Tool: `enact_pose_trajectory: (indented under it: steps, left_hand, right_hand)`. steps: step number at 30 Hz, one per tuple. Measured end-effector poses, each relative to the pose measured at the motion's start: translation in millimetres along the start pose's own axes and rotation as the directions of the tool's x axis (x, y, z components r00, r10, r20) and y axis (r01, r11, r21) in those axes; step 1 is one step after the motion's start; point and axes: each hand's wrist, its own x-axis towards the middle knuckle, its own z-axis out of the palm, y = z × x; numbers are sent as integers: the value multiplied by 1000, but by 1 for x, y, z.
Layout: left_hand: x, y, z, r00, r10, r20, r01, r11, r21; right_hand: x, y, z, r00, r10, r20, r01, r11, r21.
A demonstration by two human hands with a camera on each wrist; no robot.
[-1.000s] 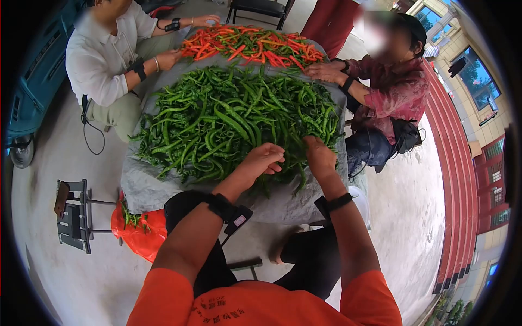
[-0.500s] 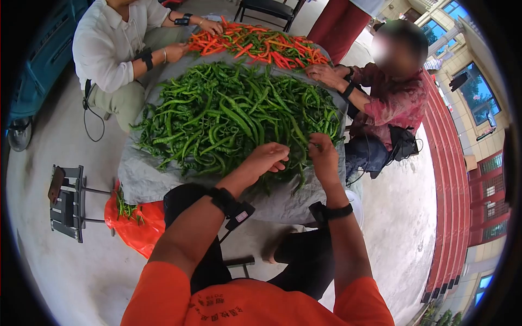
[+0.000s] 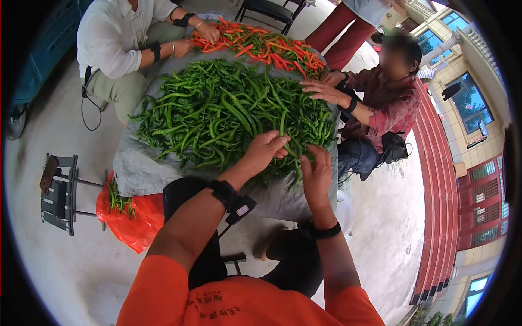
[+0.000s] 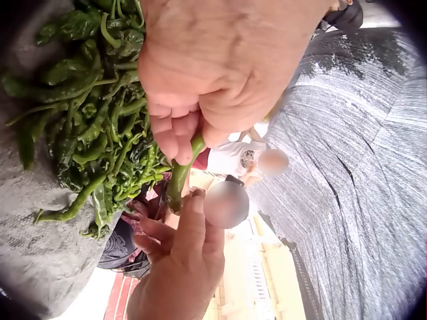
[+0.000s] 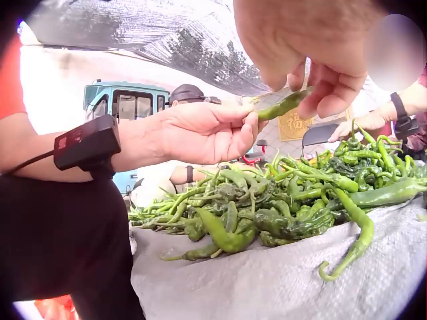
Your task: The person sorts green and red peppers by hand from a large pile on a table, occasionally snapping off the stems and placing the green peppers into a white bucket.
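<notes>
My left hand pinches a green chili pepper at one end between thumb and fingers. Facing it across a small gap is my right hand, its fingers loosely bent and its fingertips right at the pepper's other end. In the right wrist view these fingers overlap that end of the pepper. Both hands are over the near right edge of a wide heap of green chili peppers, spread on a grey cloth.
Red and orange peppers lie along the far side. A person in white reaches in from the left, one in a red patterned shirt from the right. A red bag and a small stool stand lower left.
My left hand has risen slightly and now shows a pepper in its fingers. The right hand has drawn a little down. The right-hand person's hand has lifted with fingers spread.
</notes>
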Motion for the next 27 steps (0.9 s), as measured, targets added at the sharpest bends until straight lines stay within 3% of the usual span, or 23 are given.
enact_pose_trajectory:
  steps: [2,6,7,9,10,13,20,23,26,27]
  left_hand:
    - [-2,3,-1,1000,21,7,-22,999,33]
    - [-6,14,-6,998,53,28,-54,996,74]
    - [-8,16,-7,998,56,37,-59,995,85]
    - [-12,17,-8,997,49,54,-53,996,78]
    - [-12,18,-7,997,45,69,-51,995,81]
    - [-15,16,-5,992,22,128,-31,997,69]
    - [-12,15,-1,989,103,104,-99,994,-43]
    - [-8,13,0,993,95,68,-92,995,-40]
    - [-4,12,-3,995,66,74,-69,997,42]
    - [-4,11,-3,994,40,99,-49,994,93]
  right_hand:
    - [1,-5,-4,994,-111,-11,110,992,-54]
    - [-1,-18,-7,934,91,-346,-8,972,234]
    - [-2,-21,-12,949,260,-179,-167,894,416]
    - [-8,-27,-24,842,491,223,-508,583,634]
    - [-13,-29,-20,821,492,291,-542,510,668]
    - [-24,-19,-9,823,476,308,-525,434,732]
    - [-33,-2,-3,931,346,118,-329,655,680]
    - [-37,7,-1,961,263,90,-270,805,528]
    - [-41,-11,-7,891,377,254,-444,601,665]
    - [-43,-12,-9,889,371,269,-449,594,667]
